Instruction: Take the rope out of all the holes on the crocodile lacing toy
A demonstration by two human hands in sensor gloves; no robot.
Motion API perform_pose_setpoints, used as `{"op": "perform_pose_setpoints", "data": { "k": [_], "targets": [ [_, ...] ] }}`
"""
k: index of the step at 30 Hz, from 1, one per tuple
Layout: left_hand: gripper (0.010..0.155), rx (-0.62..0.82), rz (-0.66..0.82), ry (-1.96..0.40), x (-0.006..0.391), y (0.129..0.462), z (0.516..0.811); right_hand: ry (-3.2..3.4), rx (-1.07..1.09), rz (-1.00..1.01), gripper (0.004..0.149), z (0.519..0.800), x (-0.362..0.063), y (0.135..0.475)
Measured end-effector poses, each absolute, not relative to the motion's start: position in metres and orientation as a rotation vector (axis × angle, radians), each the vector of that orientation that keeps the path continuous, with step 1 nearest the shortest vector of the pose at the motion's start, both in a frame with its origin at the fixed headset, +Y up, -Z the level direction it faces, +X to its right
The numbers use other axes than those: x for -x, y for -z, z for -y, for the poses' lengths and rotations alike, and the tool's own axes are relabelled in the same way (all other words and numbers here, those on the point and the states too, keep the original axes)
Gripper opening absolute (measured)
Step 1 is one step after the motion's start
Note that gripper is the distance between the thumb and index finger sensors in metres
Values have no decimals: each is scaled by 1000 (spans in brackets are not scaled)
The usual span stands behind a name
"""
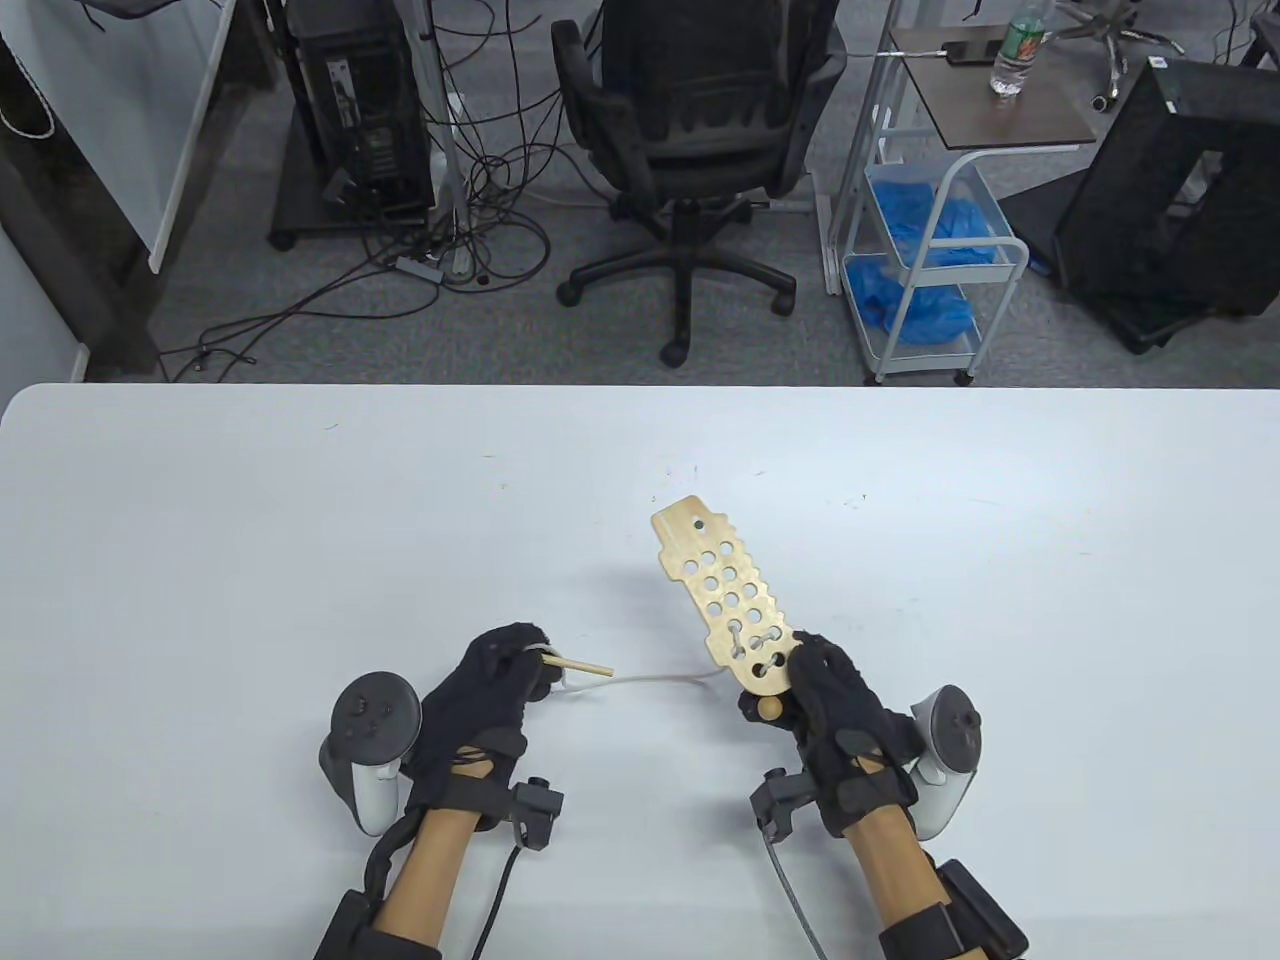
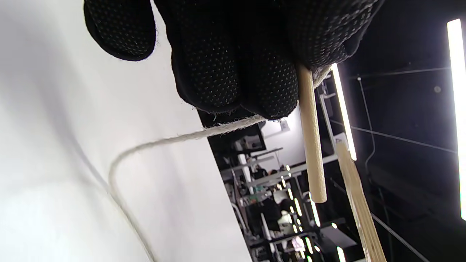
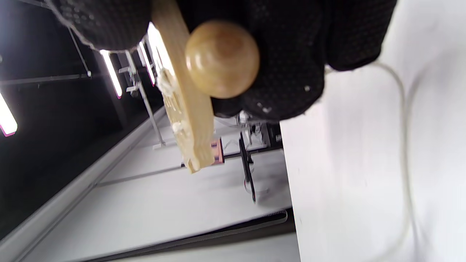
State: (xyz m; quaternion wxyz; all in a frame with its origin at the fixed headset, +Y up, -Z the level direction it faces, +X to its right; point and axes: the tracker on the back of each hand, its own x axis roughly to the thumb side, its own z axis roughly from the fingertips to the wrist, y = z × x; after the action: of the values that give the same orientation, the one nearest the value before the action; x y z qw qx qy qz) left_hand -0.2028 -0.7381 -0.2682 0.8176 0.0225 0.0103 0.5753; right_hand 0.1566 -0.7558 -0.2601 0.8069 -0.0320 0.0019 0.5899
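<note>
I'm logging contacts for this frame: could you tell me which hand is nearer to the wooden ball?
Right. The right hand grips the crocodile board's end with the wooden ball against its fingers; the left hand is off to the left, holding the wooden needle.

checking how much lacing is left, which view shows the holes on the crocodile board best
The table view: the crocodile board faces the camera, its holes mostly open, rope only in the slots near the right hand. The right wrist view shows it edge-on; the left wrist view shows only a thin edge.
</note>
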Motion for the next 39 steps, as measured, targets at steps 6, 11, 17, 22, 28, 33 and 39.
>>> {"op": "perform_pose_setpoints", "data": {
  "k": [6,11,17,22,28,33,39],
  "targets": [
    [43,60,35,-1336,191,268,744,-1258,-93,-77,49,750,-128,255],
    [43,115,72,-1440,190,270,747,-1286,-186,-104,48,747,-117,253],
    [43,188,139,-1563,187,272,751,-1283,-214,-113,48,746,-114,252],
    [44,263,184,-1586,181,273,753,-1273,-246,-125,48,744,-112,252],
    [44,321,201,-1638,176,272,754,-1272,-280,-140,48,742,-108,251],
    [44,344,213,-1527,173,272,753,-1283,-303,-151,48,742,-107,251],
    [43,349,264,-1487,165,270,748,-1315,-309,-155,48,742,-105,251]
  ]
}}
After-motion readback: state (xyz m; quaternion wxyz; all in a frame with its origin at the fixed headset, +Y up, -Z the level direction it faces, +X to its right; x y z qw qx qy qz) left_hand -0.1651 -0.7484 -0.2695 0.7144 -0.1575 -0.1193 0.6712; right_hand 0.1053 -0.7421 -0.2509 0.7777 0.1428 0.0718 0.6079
